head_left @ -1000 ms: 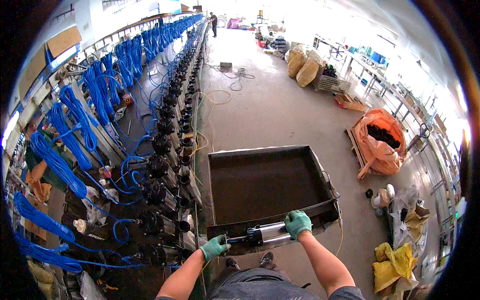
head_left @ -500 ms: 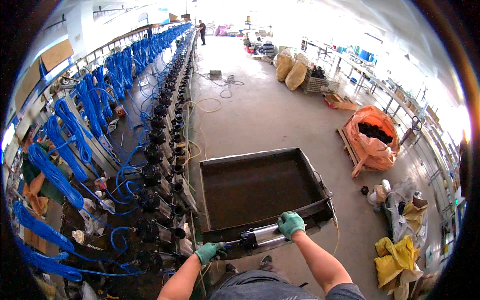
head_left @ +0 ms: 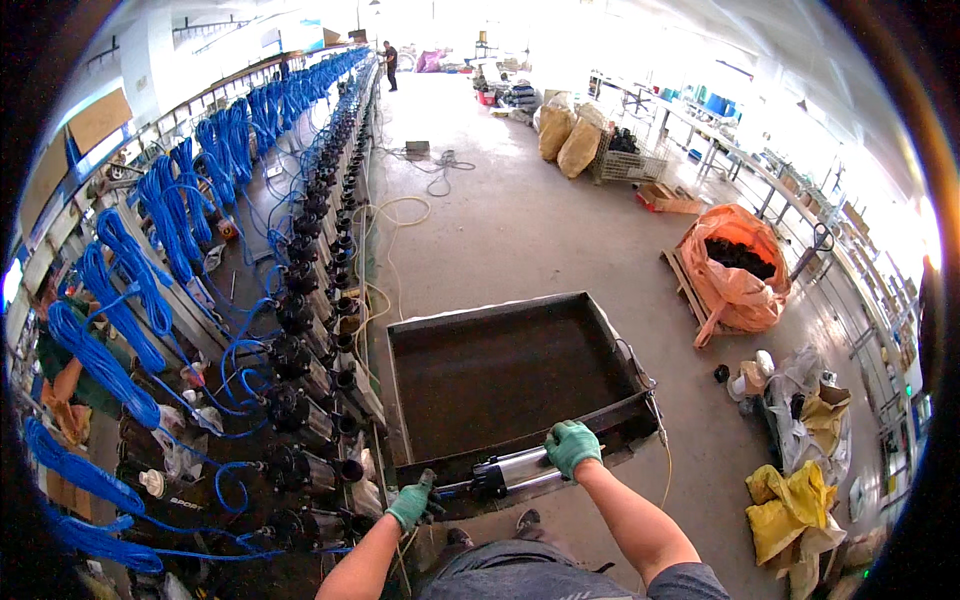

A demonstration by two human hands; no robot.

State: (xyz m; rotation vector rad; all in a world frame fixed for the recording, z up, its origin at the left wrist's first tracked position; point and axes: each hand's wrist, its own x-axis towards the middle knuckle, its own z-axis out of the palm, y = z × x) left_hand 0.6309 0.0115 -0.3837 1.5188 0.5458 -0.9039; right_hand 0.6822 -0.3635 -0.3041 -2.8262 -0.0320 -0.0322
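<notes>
At the lower centre of the frame, one silver metal cylinder [head_left: 517, 470] with a black collar lay along the near side of one dark rectangular tank [head_left: 510, 380]. Two hands in green gloves were at it. The right hand [head_left: 572, 448] was palm down, its fingers wrapped over the cylinder's right end, grasping it. The left hand [head_left: 409, 503] was beside the thin lead [head_left: 457, 490] at the other end; whether its fingers were closed on that lead, I cannot tell.

Compared with half a second earlier, the view had shifted, so the tank and the floor items sat further left in the frame. The right hand had stayed on the cylinder, while one digit of the left hand now stood up more plainly.

Down the left half ran a long row of black-and-silver cylinders [head_left: 318, 420] and hanging blue cable coils [head_left: 103, 365], both too many to count. At the right were one orange sack [head_left: 745, 290] with dark pieces inside and, at lower right, one crumpled yellow sack [head_left: 785, 510]. Toward the upper centre stood two tan sacks [head_left: 579, 148] beside one wire crate [head_left: 628, 164]; at the top, one distant person [head_left: 390, 66] stood by the row.
</notes>
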